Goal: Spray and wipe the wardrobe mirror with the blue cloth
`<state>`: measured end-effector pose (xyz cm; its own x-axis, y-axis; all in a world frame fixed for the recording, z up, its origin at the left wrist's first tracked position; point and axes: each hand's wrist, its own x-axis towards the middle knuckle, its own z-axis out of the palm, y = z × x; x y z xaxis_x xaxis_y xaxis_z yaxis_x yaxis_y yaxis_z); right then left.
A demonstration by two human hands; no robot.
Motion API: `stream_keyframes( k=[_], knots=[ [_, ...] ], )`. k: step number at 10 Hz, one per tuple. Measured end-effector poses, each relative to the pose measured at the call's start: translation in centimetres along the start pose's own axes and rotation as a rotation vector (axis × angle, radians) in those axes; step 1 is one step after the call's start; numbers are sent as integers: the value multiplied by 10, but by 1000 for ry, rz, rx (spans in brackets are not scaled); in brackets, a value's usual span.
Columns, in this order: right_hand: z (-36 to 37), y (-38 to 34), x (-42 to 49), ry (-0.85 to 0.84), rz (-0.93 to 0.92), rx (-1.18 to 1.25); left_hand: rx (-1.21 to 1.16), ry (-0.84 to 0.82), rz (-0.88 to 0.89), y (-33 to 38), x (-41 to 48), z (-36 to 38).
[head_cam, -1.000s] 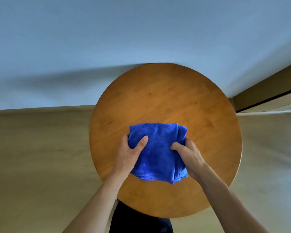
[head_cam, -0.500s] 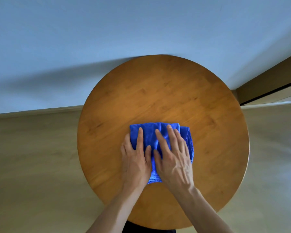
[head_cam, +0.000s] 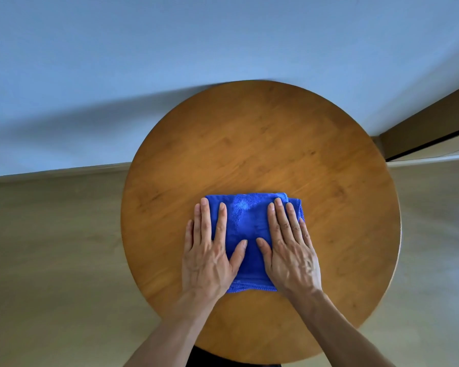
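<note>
A folded blue cloth lies flat on the round wooden table, a little nearer me than the centre. My left hand presses flat on the cloth's left part with straight, spread fingers. My right hand presses flat on its right part the same way. A strip of blue cloth shows between the two thumbs. No spray bottle and no mirror is in view.
The table stands against a pale blue wall. Beige floor lies to both sides. A brown door frame or skirting runs at the right edge. Something dark shows under the table's near rim.
A second ago both hands gripped the cloth's edges, folding it. They then laid it down and pressed on it side by side. Now they have slid apart to the cloth's left and right parts.
</note>
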<state>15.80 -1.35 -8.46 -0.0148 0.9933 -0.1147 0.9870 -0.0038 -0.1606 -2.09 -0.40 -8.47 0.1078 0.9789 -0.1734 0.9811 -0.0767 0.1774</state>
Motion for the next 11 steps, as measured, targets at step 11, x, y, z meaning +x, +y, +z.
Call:
stream_keyframes(
  k=[11],
  knots=[
    [-58, -19, -13, -161, 169, 145, -238, -95, 23, 10, -5, -54]
  ],
)
